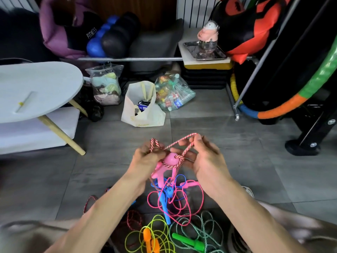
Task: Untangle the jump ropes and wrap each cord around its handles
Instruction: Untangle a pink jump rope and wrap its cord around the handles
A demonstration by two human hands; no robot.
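Cord (184,141) loops toward one o'clock, pinched by my right hand (204,157). My left hand (145,157) grips the pink handles (164,167), long axis toward seven

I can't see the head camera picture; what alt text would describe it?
Two bare hands, left hand and right hand, hold a pink handle and work its red-and-white cord above tangled jump ropes on a grey tiled floor.

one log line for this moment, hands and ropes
left hand: holds pink handle | right hand: pinches red-white cord | floor pile: tangled
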